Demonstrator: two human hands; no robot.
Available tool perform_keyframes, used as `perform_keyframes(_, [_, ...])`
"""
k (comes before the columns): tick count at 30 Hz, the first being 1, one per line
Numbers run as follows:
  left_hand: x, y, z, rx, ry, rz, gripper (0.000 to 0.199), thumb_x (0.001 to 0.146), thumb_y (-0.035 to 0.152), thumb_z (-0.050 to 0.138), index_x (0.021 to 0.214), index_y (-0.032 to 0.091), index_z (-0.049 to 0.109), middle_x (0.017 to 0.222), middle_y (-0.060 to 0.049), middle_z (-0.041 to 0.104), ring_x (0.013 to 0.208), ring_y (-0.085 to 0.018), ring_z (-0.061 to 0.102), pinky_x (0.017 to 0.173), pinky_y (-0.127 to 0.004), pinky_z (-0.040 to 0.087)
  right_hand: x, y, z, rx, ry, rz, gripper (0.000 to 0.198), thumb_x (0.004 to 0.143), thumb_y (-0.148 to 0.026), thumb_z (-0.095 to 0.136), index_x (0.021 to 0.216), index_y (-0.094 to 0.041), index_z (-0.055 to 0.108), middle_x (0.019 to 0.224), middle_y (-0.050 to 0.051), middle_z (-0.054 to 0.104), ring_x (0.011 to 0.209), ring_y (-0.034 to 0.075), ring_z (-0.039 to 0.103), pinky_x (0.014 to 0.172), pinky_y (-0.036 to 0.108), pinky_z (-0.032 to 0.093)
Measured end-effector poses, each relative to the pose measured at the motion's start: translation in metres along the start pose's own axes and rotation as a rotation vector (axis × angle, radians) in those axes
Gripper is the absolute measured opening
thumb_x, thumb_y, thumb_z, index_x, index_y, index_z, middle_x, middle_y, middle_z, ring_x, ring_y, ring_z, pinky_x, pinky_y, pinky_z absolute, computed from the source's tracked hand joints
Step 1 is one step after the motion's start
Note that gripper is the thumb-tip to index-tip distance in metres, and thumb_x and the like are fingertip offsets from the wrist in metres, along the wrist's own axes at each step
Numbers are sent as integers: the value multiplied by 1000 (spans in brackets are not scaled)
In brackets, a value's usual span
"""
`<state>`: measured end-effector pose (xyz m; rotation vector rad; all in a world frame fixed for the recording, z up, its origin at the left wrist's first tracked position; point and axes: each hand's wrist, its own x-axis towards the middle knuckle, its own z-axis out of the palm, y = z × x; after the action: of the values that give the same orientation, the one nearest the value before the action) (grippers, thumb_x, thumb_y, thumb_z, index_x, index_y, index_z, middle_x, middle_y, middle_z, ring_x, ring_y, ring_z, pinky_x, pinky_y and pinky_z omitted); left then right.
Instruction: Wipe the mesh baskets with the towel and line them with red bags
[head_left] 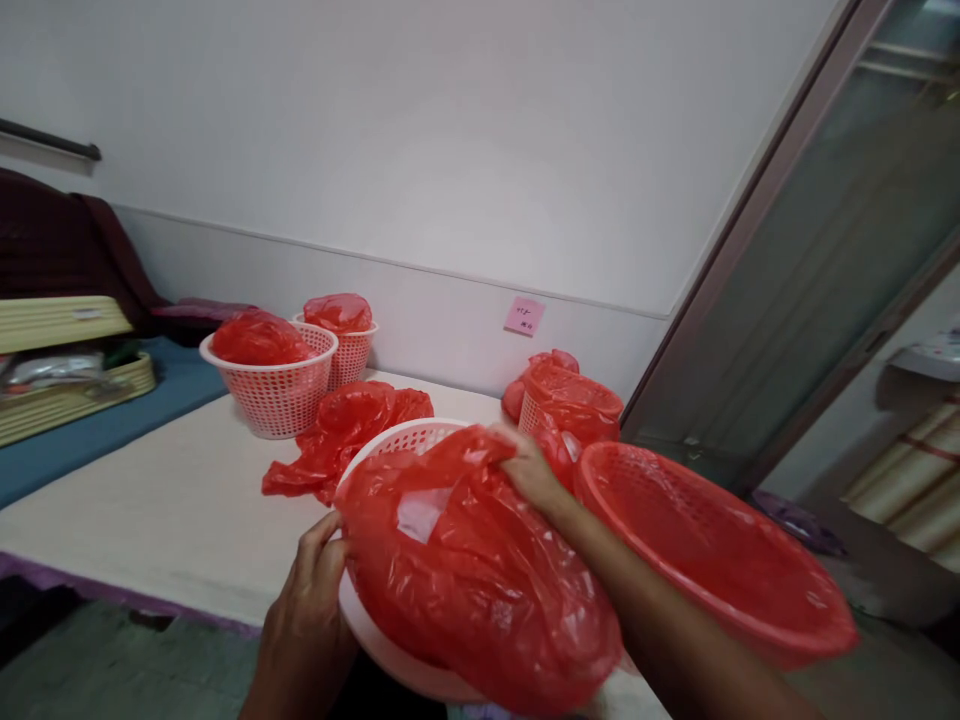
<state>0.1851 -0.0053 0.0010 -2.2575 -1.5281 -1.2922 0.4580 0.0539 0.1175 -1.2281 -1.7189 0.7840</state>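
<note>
In front of me a white plastic basket is tilted, with a red plastic bag over its mouth. My left hand is closed on the bag's left edge beside the basket rim. My right hand grips the bag's far edge, its fingertips partly hidden by the film. A small pale patch shows on the bag. Behind the basket lies a crumpled red bag. To the right, a basket covered in red film stands tilted near my right forearm.
Two white baskets with red bags, one nearer and one behind, stand at the back left. Another red-covered basket is by the wall, below a pink note. A yellow case lies left; a sliding door stands right.
</note>
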Motion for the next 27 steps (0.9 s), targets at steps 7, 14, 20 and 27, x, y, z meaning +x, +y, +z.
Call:
perform_keyframes(7, [2, 7, 3, -30, 13, 26, 15, 91, 18, 48, 104, 25, 50, 128, -10, 52, 107, -25, 66, 70, -35, 63, -24, 35, 11, -392, -453, 242, 11, 68, -14, 56, 73, -17, 66, 82, 4, 73, 78, 22, 65, 74, 33, 49])
perform_keyframes(14, [4, 10, 1, -50, 11, 2, 13, 93, 21, 47, 104, 24, 50, 128, -10, 52, 110, -25, 64, 73, -37, 63, -13, 19, 1, -469, -475, 270, 28, 74, -13, 59, 99, -18, 68, 110, 7, 73, 102, 25, 65, 88, 35, 50])
perform_keyframes(20, [5, 7, 5, -65, 15, 29, 17, 92, 18, 46, 107, 24, 51, 128, -11, 51, 114, -25, 61, 78, -37, 62, -38, -53, -26, -420, -315, 162, 42, 82, -36, 65, 121, -19, 61, 99, 6, 66, 89, 20, 61, 83, 33, 48])
perform_keyframes(27, [7, 10, 5, -60, 20, 12, 14, 95, 24, 43, 106, 23, 51, 128, -11, 51, 112, -26, 61, 72, -37, 62, -74, -70, -3, -525, -726, 175, 24, 72, -20, 70, 95, -21, 67, 91, 0, 63, 80, 15, 55, 70, 24, 42])
